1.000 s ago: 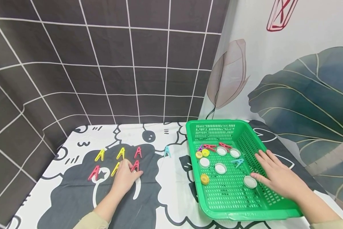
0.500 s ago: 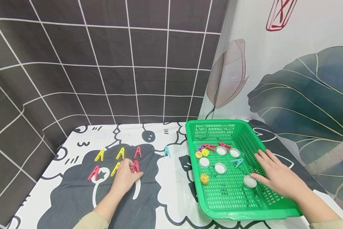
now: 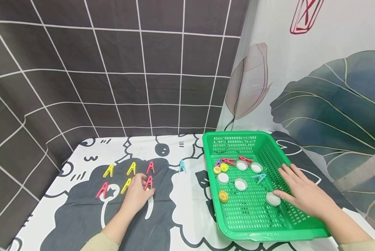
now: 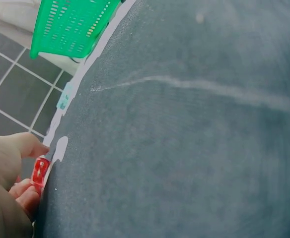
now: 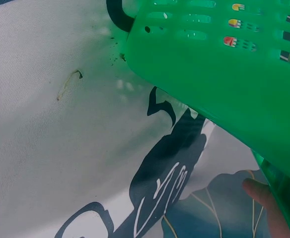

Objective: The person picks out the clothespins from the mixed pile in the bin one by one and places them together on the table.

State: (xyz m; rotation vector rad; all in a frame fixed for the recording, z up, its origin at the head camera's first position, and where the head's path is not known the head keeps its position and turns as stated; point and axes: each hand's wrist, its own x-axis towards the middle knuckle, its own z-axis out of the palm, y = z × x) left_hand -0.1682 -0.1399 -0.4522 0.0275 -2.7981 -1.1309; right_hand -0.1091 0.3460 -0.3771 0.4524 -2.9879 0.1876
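Observation:
My left hand point(image 3: 136, 193) is at the right end of the front row of clothespins, thumb and fingers on either side of a red clothespin point(image 3: 148, 182). In the left wrist view, this clothespin point(image 4: 39, 171) sits between the thumb and the curled fingers. Left of the hand are a yellow clothespin point(image 3: 125, 186) and another red clothespin point(image 3: 102, 190). Two yellow clothespins and a red clothespin point(image 3: 150, 167) form the row behind, with a light blue clothespin point(image 3: 182, 166) farther right. My right hand point(image 3: 307, 191) lies with straight fingers over the right rim of a green basket point(image 3: 221, 223).
Inside the basket are several white round lids point(image 3: 241, 184), yellow caps point(image 3: 223, 196), red clothespins point(image 3: 229, 161), a blue clothespin point(image 3: 260, 178) and a purple one. A patterned cloth point(image 3: 190, 205) covers the table. A dark grid curtain point(image 3: 118, 87) hangs behind.
The red clothespin in my left fingers has turned slightly and shifted a little, and the left hand has barely moved with it. My right hand keeps its place on the basket.

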